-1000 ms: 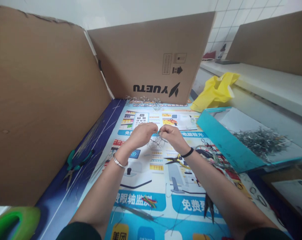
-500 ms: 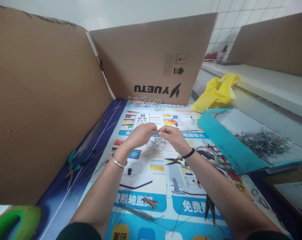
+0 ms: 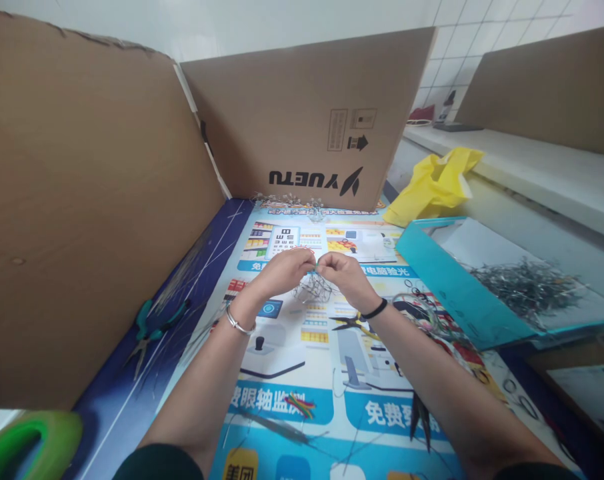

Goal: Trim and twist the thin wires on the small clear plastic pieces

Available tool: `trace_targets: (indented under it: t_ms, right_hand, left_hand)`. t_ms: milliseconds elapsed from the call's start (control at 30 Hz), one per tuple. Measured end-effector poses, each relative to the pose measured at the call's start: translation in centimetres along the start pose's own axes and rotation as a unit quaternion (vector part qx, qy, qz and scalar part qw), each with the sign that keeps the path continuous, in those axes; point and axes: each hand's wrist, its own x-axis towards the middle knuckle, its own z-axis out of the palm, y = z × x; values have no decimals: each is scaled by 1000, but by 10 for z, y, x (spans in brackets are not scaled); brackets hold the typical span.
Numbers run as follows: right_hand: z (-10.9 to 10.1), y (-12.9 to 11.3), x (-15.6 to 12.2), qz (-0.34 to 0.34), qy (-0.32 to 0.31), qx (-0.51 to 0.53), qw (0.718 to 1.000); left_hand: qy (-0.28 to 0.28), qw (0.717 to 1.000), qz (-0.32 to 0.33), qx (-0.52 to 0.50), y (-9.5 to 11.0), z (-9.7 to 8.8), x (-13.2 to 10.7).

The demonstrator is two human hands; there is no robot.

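Note:
My left hand (image 3: 285,270) and my right hand (image 3: 343,273) meet above the middle of a printed poster mat (image 3: 302,400). Both are pinched closed, fingertips almost touching, on a small tangle of thin wire (image 3: 313,288) that hangs just below them. A silver bangle is on my left wrist, a black band on my right wrist.
Cardboard panels (image 3: 82,200) wall off the left and back. Green-handled pliers (image 3: 149,327) lie at the left, yellow-handled pliers (image 3: 355,323) under my right wrist. A teal tray (image 3: 452,280) with a heap of wire pieces (image 3: 527,283) is at the right, a yellow bag (image 3: 432,183) behind it.
Both hands have stayed together on the wire, shifting only slightly; the fingers work in small movements.

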Motion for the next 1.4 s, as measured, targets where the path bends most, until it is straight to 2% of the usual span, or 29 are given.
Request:
trace_targets:
  t_ms: [400, 733, 1200, 1400]
  right_hand:
    - [2, -4, -1, -45, 39, -26, 998]
    - [-1, -3, 2, -18, 4, 2, 1000]
    - [3, 1, 2, 15, 50, 31, 998]
    - [5, 5, 1, 18, 67, 26, 997]
  left_hand:
    - [33, 996, 2, 78, 3, 9, 1]
    - [33, 994, 17, 105, -4, 7, 1]
    - [73, 979, 12, 189, 15, 20, 3]
    - [81, 976, 3, 202, 20, 21, 3]
